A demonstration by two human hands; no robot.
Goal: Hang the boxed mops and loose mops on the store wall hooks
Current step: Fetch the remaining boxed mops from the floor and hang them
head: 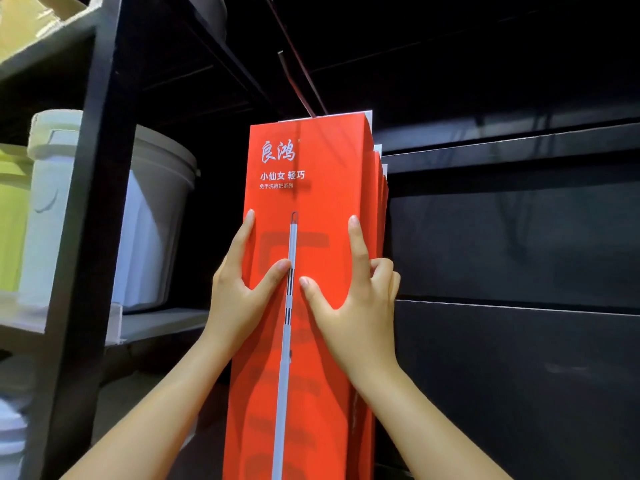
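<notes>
A tall red mop box (311, 188) with white lettering and a printed mop pole hangs upright in the middle of the head view, its top at a long metal wall hook (298, 81). My left hand (242, 289) grips its left edge, thumb across the front. My right hand (356, 299) holds its right edge, thumb and forefinger spread on the front, the other fingers curled round the side. Several more red boxes (381, 209) hang right behind it.
A black shelf upright (93, 202) stands at the left, with a white lidded bucket (152, 216) and a green container (14, 220) on its shelves. Dark wall panels (519, 254) fill the right side.
</notes>
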